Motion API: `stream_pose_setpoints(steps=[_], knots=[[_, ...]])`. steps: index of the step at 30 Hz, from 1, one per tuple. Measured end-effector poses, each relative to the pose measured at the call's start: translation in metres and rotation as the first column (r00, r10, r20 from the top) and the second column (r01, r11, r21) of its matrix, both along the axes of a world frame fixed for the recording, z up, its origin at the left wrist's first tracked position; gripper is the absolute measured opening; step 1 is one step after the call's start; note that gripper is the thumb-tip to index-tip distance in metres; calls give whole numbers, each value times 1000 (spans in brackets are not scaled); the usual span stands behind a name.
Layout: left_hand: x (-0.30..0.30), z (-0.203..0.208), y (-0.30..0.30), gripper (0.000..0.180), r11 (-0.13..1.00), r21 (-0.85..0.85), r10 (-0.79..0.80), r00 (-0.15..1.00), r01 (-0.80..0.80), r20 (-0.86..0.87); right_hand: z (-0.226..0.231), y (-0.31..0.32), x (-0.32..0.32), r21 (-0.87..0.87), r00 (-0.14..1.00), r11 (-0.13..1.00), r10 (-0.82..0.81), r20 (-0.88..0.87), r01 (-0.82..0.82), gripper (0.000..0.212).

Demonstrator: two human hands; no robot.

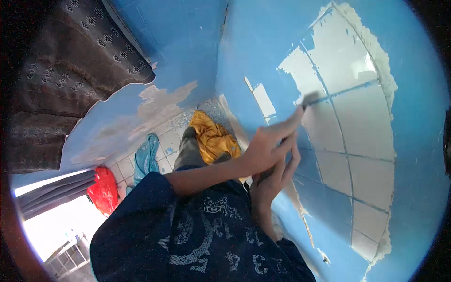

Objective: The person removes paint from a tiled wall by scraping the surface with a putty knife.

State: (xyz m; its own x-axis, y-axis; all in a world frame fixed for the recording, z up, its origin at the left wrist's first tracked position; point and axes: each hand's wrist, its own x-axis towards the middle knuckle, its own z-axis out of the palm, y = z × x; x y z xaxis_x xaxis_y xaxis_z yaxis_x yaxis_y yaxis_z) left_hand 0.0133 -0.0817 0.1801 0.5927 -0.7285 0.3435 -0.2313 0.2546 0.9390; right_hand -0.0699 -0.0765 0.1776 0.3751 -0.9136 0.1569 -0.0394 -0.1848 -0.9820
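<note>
Two hands overlap: your left hand [267,144] seems closed on a blurred dark tool [310,99] at a tile joint [353,89]; whether your right hand [271,188] grips it cannot be told. Beyond, white tiles [364,115] appear largely finished; surrounding blue paint [263,42] remains.

Tool [310,99] at tiles [331,124]
Tool: dark, motion-blurred, slanting up and right beside a tile joint; contact unclear. Tiles: white, showing through a ragged gap in blue paint [268,51], blue lines tracing their joints.

Printed navy shirt [192,230], grey trousers [189,154]
</note>
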Motion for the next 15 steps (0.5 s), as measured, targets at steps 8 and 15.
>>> stream_pose_setpoints(steps=[8, 15], knots=[[-5, -11, 4, 49, 996, 18, -90, 993, 89, 77, -15, 6, -10, 239, 993, 970, -74, 87, 51, 35], [-14, -13, 0, 52, 998, -47, 46, 991, -41, 123, 0, 7, -19, 562, 982, 827, -101, 158, -5, 40]])
